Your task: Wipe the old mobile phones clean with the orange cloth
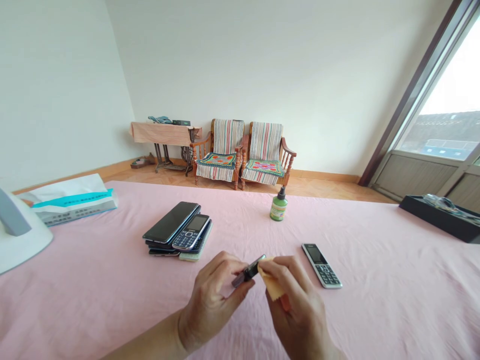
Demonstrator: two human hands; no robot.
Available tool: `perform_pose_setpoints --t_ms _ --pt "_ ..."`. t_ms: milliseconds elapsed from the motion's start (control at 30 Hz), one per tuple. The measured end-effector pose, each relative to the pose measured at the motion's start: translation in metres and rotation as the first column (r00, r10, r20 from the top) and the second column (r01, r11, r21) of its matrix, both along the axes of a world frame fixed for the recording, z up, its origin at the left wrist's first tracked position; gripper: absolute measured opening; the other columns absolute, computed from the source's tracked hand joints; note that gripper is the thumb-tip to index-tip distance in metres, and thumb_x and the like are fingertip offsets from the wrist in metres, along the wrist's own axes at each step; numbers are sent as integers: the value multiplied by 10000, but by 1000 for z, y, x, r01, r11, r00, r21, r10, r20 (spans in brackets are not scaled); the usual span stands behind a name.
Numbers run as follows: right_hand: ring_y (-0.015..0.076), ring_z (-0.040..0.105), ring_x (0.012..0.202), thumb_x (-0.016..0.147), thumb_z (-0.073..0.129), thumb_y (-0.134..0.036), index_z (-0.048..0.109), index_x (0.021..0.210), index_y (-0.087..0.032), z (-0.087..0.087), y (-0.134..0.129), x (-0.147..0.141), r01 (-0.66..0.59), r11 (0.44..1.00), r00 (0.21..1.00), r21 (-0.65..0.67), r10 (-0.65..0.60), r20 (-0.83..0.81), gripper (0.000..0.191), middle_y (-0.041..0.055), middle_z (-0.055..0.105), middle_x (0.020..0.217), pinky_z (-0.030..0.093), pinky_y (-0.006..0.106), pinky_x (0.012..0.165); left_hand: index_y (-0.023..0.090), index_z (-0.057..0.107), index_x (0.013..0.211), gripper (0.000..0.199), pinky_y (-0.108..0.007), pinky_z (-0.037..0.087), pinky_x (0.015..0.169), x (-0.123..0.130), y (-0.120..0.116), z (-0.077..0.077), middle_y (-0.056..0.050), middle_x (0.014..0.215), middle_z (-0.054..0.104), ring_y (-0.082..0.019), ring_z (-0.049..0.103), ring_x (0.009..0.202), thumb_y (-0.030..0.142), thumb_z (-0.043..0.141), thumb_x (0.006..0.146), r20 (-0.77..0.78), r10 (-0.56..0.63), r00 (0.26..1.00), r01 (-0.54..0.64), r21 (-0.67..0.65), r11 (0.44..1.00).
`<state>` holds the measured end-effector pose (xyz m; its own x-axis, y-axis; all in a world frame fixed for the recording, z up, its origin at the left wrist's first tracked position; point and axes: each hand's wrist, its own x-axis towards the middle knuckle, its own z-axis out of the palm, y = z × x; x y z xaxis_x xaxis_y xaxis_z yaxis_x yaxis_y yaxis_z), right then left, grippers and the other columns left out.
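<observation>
One phone (250,271), long axis rising rightward

Two wooden armchairs (227,149) with striped covers (267,137) and colourful seat mats (262,167) stand side by side before the far wall (277,65), left of them a cloth-draped treadle table (161,134). A soft white-and-turquoise packet (75,202) lies at the left; a long black box (431,219) sits at the right, below a window (446,120).
</observation>
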<state>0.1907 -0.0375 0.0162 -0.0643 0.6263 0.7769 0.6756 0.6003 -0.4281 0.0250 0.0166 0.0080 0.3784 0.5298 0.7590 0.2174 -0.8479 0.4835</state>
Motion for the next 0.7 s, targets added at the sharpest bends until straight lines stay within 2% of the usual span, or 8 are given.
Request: perform_pose_setpoints --t_ms 100,267,467,633,700 --pt "172 601 826 802 431 -9 556 1050 -187 -1 0 2 25 1000 999 -18 -26 -24 330 80 571 927 532 261 688 169 574 935 117 -268 470 650 0 0 0 -36 791 591 -166 583 735 111 615 842 -3 -2 1000 2 -4 1000" --pt "175 595 822 801 432 -17 530 1117 -186 -6 -3 -4 -114 993 993 2 114 39 372 85 566 941 530 263 693 175 576 965 156 -261 468 655 -1 -1 1 -32 798 591 -162 578 740 100 626 837 8 -25 1000 25 7 1000" --pt "173 604 831 785 443 -1 556 1060 -201 -3 0 2 8 999 999 -43 -9 -33 358 74 571 940 518 250 697 172 566 953 152 -269 457 661 -1 -1 -2 -30 800 576 -165 570 749 89 619 837 -14 -12 1000 12 -19 1000" --pt "173 593 831 790 431 -6 536 1131 -195 -3 -4 -3 -124 992 992 -19 125 35 404 79 559 954 516 257 706 182 563 970 183 -253 458 661 -1 -1 2 -23 804 579 -153 567 749 79 627 833 4 -29 1000 29 -1 1000" --pt "171 588 849 797 435 -3 546 1118 -200 -1 -3 -3 -101 995 995 -19 101 19 393 77 554 963 510 256 715 182 559 970 184 -254 457 664 -1 -1 2 -26 810 579 -152 565 748 79 627 833 -4 -20 1000 20 1 1000"
